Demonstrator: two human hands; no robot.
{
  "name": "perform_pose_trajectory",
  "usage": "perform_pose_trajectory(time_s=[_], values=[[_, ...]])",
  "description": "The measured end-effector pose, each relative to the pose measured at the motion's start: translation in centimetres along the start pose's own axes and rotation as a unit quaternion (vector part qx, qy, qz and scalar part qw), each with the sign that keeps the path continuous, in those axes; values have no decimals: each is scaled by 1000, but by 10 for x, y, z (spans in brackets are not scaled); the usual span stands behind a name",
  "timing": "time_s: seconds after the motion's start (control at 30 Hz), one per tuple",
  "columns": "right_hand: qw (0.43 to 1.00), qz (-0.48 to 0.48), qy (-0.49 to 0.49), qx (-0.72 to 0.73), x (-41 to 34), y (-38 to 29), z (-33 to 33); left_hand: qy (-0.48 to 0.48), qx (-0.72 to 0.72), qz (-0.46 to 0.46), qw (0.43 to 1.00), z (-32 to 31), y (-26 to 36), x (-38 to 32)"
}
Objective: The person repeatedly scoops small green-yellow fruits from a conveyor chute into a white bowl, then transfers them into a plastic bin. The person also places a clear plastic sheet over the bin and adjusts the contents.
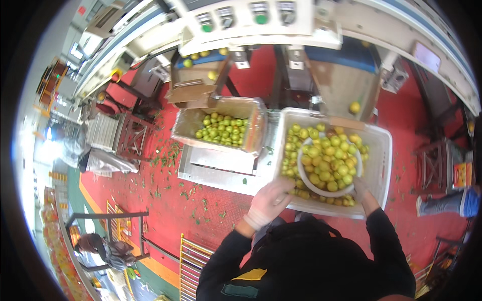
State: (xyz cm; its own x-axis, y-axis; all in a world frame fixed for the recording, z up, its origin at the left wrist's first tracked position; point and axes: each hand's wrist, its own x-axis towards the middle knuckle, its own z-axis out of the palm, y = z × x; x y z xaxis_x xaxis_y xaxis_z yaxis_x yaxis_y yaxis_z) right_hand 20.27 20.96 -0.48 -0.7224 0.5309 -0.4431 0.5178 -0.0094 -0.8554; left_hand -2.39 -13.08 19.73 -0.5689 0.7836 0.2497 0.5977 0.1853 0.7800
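A round white tub (301, 168) heaped with green-yellow fruit (331, 158) rests inside a large white plastic crate (383, 161), with more fruit around it. My right hand (362, 189) is at the tub's lower right rim; its fingers are partly hidden, so its hold cannot be told. My left hand (272, 199), in a pale glove, is over the crate's near left corner with fingers apart, holding nothing that shows. Left of the crate stands a plastic-lined cardboard box (218, 145) with green fruit in it, on a metal stand (222, 171).
A machine frame (260, 39) with chutes (344, 84) spans the far side. Cardboard flaps (192, 92) lie behind the box. Leaves litter the red floor (177, 210). Other people (77, 150) are at the left, and one at the right (448, 203). A yellow-railed rack (192, 267) stands nearby.
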Motion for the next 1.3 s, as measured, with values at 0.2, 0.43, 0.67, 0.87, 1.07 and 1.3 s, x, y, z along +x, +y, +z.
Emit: perform_pose_trajectory(time_s=[0.2,0.43,0.67,0.87,1.07,1.3], values=[[949,216,83,215,-34,-56,5,121,-168,-385,900,-55,-89,-181],[901,333,116,252,-66,-90,11,-6,-175,-352,920,-121,-181,-169],[903,267,136,308,-145,-179,61,73,-120,-215,967,-206,-238,-110],[866,213,212,399,-204,-133,89,65,-86,-152,982,-204,-246,-102],[814,82,364,445,-230,-122,180,-31,-81,-102,991,-136,-171,-85],[877,56,373,298,-211,-106,191,-109,-2,-25,994,-128,-136,-25]])
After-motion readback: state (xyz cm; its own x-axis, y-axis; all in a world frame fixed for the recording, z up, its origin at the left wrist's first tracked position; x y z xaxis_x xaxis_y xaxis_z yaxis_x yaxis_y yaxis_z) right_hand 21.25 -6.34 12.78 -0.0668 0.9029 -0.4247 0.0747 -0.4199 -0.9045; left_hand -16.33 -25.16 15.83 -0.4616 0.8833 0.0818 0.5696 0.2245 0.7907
